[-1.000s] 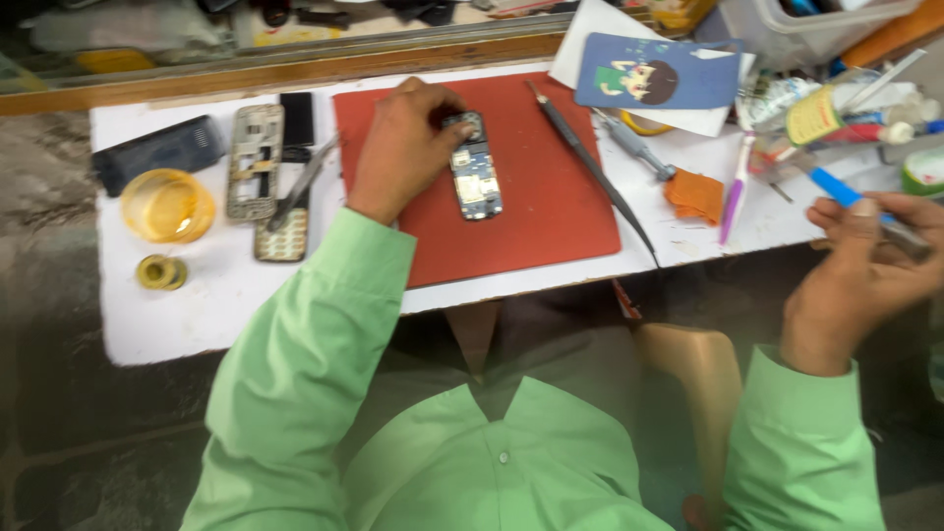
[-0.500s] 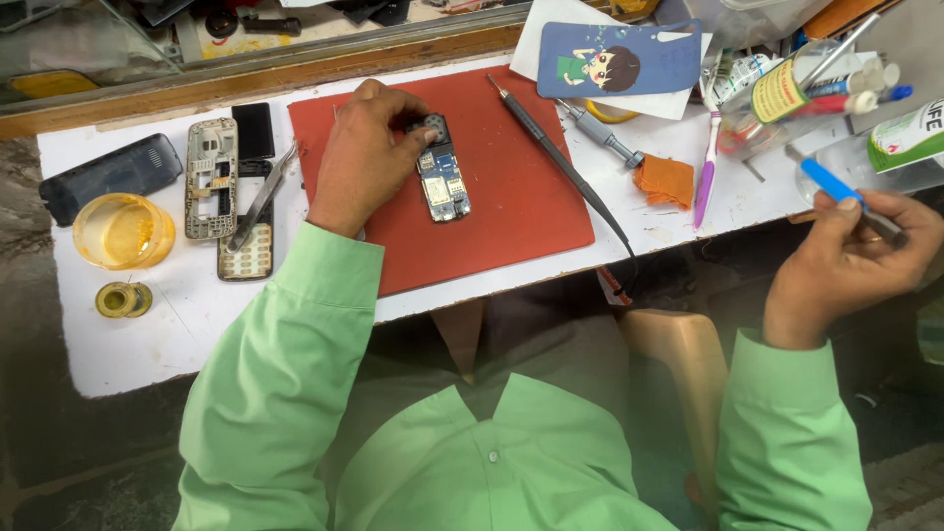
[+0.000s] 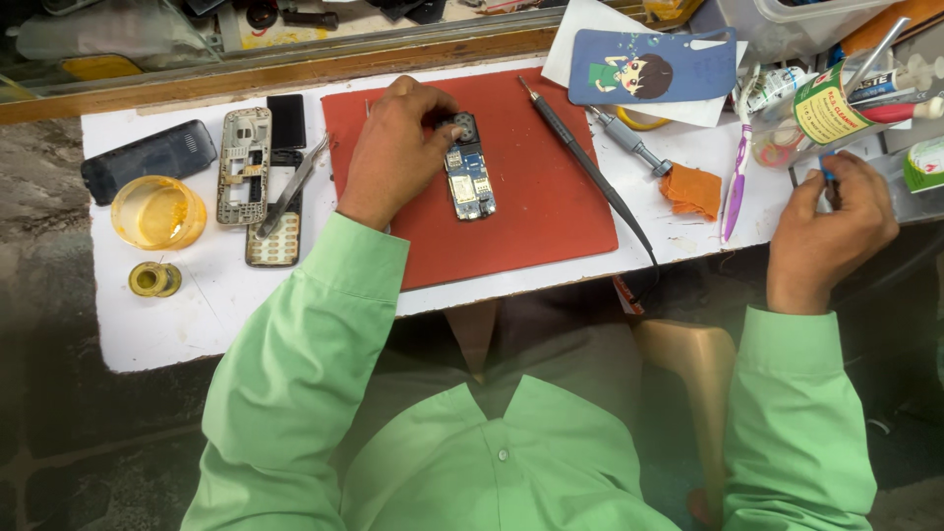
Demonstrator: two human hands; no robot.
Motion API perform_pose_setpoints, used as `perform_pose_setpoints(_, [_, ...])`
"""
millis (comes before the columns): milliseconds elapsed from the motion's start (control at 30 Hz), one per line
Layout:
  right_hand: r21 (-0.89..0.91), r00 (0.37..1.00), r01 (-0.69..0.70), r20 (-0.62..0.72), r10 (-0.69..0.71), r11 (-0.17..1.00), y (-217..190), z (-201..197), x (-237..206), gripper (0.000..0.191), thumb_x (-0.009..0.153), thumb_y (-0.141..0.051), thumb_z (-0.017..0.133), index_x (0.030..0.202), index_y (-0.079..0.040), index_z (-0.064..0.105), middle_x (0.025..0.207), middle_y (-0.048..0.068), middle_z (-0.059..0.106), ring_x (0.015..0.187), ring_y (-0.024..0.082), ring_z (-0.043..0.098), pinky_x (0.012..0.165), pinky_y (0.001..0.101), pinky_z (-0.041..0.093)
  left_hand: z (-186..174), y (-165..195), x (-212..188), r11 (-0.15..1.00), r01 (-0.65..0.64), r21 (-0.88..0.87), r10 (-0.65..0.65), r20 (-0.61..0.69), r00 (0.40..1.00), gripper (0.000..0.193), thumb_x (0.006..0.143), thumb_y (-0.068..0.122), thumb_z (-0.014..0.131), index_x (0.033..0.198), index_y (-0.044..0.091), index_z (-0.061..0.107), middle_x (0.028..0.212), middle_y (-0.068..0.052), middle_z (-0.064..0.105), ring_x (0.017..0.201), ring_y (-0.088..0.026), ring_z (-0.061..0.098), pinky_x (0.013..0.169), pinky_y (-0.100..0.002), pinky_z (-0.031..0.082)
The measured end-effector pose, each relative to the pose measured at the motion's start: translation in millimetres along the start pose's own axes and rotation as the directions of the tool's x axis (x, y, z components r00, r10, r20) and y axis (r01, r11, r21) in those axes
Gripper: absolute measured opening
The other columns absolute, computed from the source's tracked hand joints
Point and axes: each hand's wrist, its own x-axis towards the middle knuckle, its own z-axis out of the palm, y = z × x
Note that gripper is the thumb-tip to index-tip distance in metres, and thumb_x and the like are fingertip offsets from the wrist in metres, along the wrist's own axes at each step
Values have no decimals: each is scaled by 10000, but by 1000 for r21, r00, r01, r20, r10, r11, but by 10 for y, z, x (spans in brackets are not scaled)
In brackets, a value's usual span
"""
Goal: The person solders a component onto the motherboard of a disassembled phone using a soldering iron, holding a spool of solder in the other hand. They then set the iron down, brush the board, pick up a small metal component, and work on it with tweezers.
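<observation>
My left hand (image 3: pixel 393 152) rests on the red mat (image 3: pixel 531 206) and pinches the top end of a small phone circuit board (image 3: pixel 469 175) that lies flat there. My right hand (image 3: pixel 831 231) is at the table's right edge, fingers closed around a thin blue-handled tool (image 3: pixel 828 169) whose tip is hidden. Both arms are in light green sleeves.
Left of the mat lie a phone frame (image 3: pixel 244 162), tweezers (image 3: pixel 293 185), a keypad (image 3: pixel 275 241), a dark phone cover (image 3: pixel 147 159), a yellow dish (image 3: pixel 157 211) and a small yellow ring (image 3: pixel 154 279). A soldering iron (image 3: pixel 585 162), orange cloth (image 3: pixel 693 189), purple brush (image 3: pixel 736 187) and bottles (image 3: pixel 826 103) crowd the right.
My right hand has moved up to the table's right edge with the blue tool. My left hand has stayed on the circuit board.
</observation>
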Motion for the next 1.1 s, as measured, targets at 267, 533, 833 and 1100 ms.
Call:
perform_pose_setpoints(267, [21, 996, 6, 92, -8, 1000, -53, -19, -78, 219, 936, 63, 642, 1136, 95, 728, 1221, 232, 742, 1047, 367, 734, 889, 406, 589, 7, 11, -22, 992, -114, 48, 119, -128, 985, 145, 893, 43, 776, 1024, 30, 717, 1012, -100, 667, 856, -254, 673, 733, -375, 534])
perform_pose_setpoints(533, [83, 995, 95, -26, -93, 992, -506, -285, -222, 101, 1036, 94, 665, 1126, 89, 708, 1204, 215, 690, 1111, 338, 702, 970, 393, 577, -129, 168, -21, 970, -209, -127, 136, -432, 892, 84, 1027, -29, 688, 1082, 31, 704, 993, -28, 648, 731, -108, 535, 635, -275, 438])
perform_pose_setpoints(833, [234, 974, 174, 99, -202, 956, -1160, -451, -615, 131, 1011, 37, 715, 1138, 8, 735, 1131, 120, 708, 986, 283, 708, 881, 363, 588, -493, 668, -772, 976, -218, -17, 174, -544, 821, 139, 1061, -102, 670, 1117, 26, 662, 965, -62, 556, 701, -122, 520, 635, -250, 414])
perform_pose_setpoints(1100, [653, 735, 389, 205, -646, 650, -1632, -285, -1072, 175, 795, -70, 790, 919, -25, 675, 918, 96, 711, 778, 255, 703, 653, 350, 571, -535, 769, -2011, 968, -224, 114, 251, -421, 872, 244, 868, -126, 678, 1083, -10, 689, 942, -135, 668, 750, -198, 636, 605, -305, 497])
